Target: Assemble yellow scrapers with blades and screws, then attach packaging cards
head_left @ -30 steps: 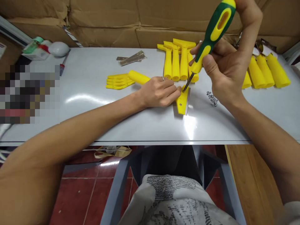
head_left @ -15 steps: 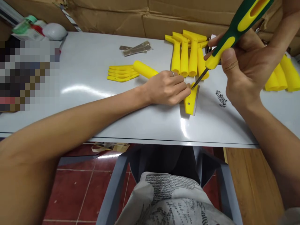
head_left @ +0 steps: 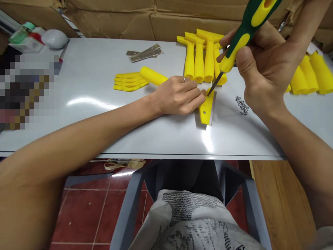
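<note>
My left hand is closed around a yellow scraper and holds it on the white table. A thin metal blade shows along the scraper head's right edge, and one screw sits in the head's lower part. In my right hand is a green and yellow screwdriver, tilted, its handle between thumb and fingers. The screwdriver's tip meets the upper part of the scraper head, close to my left fingertips. Just right of the scraper lies a small heap of screws.
Several yellow scraper handles lie behind my hands, with more yellow handles at the right. Toward the left are stacked yellow plates and wrapped metal blades. Cardboard lines the table's back edge.
The whole view has shifted slightly, so things appear a little further left. Both hands keep their grips, and the screwdriver tip stays on the scraper head.
</note>
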The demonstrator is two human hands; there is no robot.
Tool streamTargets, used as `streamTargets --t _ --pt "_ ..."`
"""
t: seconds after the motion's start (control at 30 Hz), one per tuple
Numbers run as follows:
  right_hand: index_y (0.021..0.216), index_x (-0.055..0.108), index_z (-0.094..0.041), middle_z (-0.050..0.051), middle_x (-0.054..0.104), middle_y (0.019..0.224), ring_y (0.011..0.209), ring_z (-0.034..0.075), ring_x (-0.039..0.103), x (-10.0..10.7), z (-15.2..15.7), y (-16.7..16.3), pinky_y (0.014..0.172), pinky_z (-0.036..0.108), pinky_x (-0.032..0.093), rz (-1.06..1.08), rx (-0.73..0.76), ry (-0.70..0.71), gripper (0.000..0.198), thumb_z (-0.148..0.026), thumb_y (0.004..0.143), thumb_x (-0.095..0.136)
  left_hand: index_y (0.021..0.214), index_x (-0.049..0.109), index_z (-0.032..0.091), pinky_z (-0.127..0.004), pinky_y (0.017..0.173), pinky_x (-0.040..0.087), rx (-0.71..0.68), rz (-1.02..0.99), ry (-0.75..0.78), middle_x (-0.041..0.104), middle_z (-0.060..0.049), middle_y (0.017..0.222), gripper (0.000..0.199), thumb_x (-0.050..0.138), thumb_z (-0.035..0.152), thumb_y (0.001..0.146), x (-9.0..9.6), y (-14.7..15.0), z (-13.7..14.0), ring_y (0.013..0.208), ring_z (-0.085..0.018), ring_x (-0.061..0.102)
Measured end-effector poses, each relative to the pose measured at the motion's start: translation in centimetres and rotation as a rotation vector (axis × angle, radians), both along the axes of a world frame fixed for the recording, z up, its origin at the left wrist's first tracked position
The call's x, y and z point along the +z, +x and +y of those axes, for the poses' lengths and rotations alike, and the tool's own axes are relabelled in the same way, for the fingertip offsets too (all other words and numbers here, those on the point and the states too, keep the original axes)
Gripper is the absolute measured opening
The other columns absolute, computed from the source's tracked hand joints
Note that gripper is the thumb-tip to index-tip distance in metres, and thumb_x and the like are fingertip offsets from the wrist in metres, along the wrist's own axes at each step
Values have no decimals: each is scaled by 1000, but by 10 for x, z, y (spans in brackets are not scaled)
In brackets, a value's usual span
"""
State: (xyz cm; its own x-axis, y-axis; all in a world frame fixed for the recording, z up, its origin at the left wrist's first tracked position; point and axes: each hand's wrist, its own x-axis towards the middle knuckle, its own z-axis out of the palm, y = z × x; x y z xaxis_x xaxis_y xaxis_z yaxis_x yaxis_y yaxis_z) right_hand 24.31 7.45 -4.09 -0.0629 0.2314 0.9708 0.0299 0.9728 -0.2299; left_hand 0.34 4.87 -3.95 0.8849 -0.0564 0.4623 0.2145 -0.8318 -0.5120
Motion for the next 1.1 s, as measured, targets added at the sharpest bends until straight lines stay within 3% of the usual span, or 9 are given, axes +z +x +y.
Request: streamTargets --t 0.17,0.3,0.4,0.5,0.57,0.7,0.83,1.03,1.1 --pt "165 24 -58 -12 72 113 103 9 79 13 -21 -4 91 28 69 -88 -105 9 57 -67 115 50 98 70 20 -35 65 52 0 -64 -246 59 -1 72 38 39 26 119 -10 -4 6 72 -18 69" --pt "163 36 -60 -15 76 114 104 6 80 12 -13 -8 91 22 66 -27 0 99 53 -52 116 58 93 67 20 -31 62 50 26 -46 -185 56 1 71 39 38 25 119 -10 -3 4 71 -16 68" --pt "166 38 -61 -15 78 116 104 6 82 15 -14 -8 89 19 65 18 46 141 55 -55 115 58 89 64 18 -26 55 42 -21 -50 -43 53 2 68 37 42 19 118 -3 -2 2 65 -13 65" --pt "165 39 -70 -18 78 127 116 9 80 29 -40 -2 99 27 66 -146 45 32 58 -46 117 60 88 65 16 -25 53 38 -66 -74 62 55 2 68 36 44 15 117 0 -1 1 63 -13 65" --pt "158 46 -75 -21 76 136 128 11 77 40 -65 3 112 37 64 -279 12 -206 61 -29 119 55 89 66 16 -26 54 41 -53 -64 16 56 2 70 37 43 16 117 -1 -1 1 64 -14 66" --pt "162 52 -65 -16 77 138 147 20 71 51 -89 3 111 37 66 -208 68 -379 47 -53 116 58 92 69 18 -34 63 53 15 -47 -139 63 -1 75 39 39 19 117 -4 -1 1 73 -18 71" --pt "171 41 -60 -10 70 156 156 27 65 47 -72 -1 90 26 70 -94 183 -416 79 -89 99 57 90 66 17 -29 58 47 3 -12 -31 62 0 73 39 39 17 118 -2 1 -2 69 -16 70" --pt "176 29 -57 -7 70 156 159 25 63 55 -84 8 100 33 74 -185 176 -457 98 -87 92 70 87 66 15 -26 51 41 -36 -56 154 59 2 69 37 42 10 115 2 3 -4 64 -13 68" --pt "175 35 -56 -7 73 149 155 23 66 59 -91 15 109 39 73 -245 143 -487 88 -78 98 71 86 66 15 -26 51 41 -26 -50 115 58 1 67 41 38 9 115 0 5 -4 64 -14 69"
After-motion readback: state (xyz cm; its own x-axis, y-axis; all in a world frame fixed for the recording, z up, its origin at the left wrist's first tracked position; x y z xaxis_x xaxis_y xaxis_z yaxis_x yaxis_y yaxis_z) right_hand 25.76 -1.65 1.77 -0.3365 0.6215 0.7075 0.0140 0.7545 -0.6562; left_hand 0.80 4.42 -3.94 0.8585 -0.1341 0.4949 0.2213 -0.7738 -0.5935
